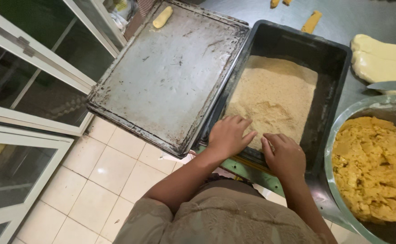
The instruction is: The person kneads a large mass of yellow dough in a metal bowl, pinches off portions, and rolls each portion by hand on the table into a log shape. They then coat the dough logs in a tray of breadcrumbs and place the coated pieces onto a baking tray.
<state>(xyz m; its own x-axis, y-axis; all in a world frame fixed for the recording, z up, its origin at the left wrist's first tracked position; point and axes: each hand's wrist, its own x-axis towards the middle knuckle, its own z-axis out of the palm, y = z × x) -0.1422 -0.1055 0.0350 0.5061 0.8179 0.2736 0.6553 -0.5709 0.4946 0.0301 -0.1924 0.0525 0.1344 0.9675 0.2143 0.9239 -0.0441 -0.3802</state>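
1. My left hand (228, 135) lay palm down on the crumbs (272, 97), fingers loosely curled; I couldn't tell whether it held anything.
2. My right hand (284, 153) rested just beside it at the near edge of the crumbs, fingers bent, and I couldn't tell its grip either.
3. The crumbs filled the black tub (297, 40), heaped toward its left side.
4. A worn metal tray (170, 72) sat left of the tub, touching it, one dough roll (162, 17) at its far corner.
5. A bowl (342, 119) of yellow filling (374, 167) stood to the right.
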